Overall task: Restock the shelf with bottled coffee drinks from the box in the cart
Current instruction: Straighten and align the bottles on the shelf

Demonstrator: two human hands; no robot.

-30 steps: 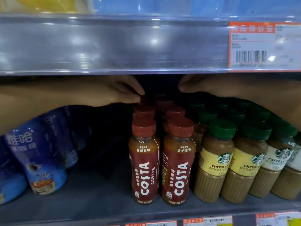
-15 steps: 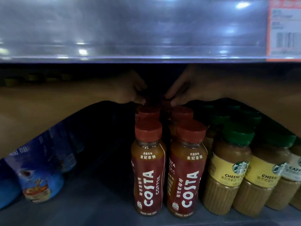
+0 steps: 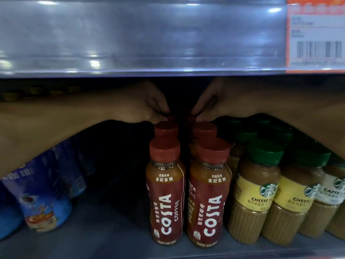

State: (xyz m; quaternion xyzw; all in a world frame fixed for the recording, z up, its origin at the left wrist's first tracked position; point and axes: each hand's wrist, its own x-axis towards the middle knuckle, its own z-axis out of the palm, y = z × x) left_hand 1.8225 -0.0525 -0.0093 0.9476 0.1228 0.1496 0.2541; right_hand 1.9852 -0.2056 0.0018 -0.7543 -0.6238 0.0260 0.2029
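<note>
Two rows of Costa coffee bottles stand on the shelf, running from the near edge toward the dark far end. Each bottle has a red cap, a red label and brown liquid visible at the shoulder. The two front bottles stand upright, side by side and just touching.

Both hands reach into the shelf under the upper shelf edge. The left hand enters from the left; its fingertips are curled down onto the red cap of a bottle far back in the left row. The right hand enters from the right; its fingers pinch the cap of a bottle far back in the right row. Both rear bottles are largely hidden behind the nearer ones, so only their caps show.

To the right of the Costa rows stand Starbucks bottles with green caps and yellow labels, packed close in several rows under the right forearm. To the left, well apart from the Costa rows, blue-wrapped bottles lean beneath the left forearm. An orange-bordered price tag with a barcode sits on the upper shelf edge at far right.
</note>
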